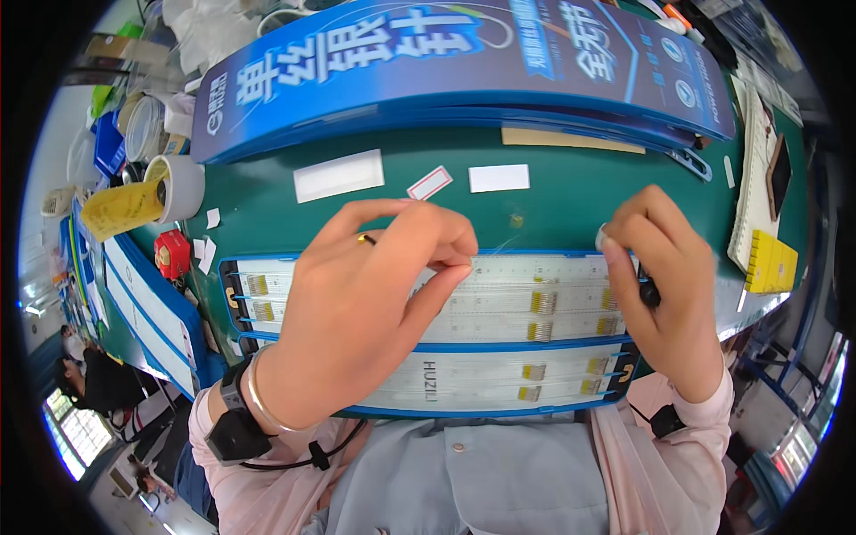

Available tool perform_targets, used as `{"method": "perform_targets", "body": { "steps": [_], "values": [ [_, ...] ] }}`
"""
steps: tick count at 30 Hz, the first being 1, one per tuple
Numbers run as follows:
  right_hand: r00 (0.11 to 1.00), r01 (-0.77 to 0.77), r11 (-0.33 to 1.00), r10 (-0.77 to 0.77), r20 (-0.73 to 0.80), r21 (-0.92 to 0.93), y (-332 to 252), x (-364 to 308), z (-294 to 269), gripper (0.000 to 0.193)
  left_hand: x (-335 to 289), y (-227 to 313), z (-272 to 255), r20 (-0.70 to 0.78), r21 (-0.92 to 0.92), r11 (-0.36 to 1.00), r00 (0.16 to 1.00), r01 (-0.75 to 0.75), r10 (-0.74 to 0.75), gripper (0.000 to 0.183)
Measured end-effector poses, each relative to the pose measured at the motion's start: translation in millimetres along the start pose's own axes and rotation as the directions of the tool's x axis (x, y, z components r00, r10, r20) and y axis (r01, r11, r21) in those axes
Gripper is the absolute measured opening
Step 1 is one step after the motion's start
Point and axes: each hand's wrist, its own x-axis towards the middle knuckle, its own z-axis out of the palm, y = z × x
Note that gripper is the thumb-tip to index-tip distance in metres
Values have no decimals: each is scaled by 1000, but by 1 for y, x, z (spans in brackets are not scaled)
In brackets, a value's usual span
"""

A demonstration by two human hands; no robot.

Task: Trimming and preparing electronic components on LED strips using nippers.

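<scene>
A blue flat case [437,344] lies open before me, its two long halves lined with white ruled strips. Small bundles of thin metal pieces with yellowish ends [543,303] sit in rows on the strips; they look like fish hooks. Above the far half, my left hand [374,294] pinches thumb and forefinger together on a thin clear line [504,244]. Over the case's right end my right hand [664,276] is closed, thumb against forefinger. A whitish piece covers a fingertip there; whatever it pinches is too small to see. A black round object [649,294] shows beside its curled fingers.
Long blue printed boxes [464,76] are stacked at the back. White labels [339,176] lie before them on the green table [259,209]. Leftward are a white cup [183,189], a red object [172,253] and another case [156,308]. A yellow block [772,262] stands right.
</scene>
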Motion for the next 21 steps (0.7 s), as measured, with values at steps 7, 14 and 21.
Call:
{"method": "perform_targets", "body": {
  "steps": [7, 14, 21],
  "values": [
    [978, -66, 993, 85, -193, 101, 22, -22, -16, 27, 17, 10, 28, 13, -20, 1000, 1000, 1, -1, 26],
    [863, -31, 596, 421, -279, 802, 48, -64, -5, 48, 15, 5, 42, 21, -82, 995, 998, 58, -56, 32],
    [845, -88, 466, 503, -182, 880, 58, -65, 8, 34, 13, 8, 43, -48, -158, 983, 993, 96, -105, 36]
  ]
}}
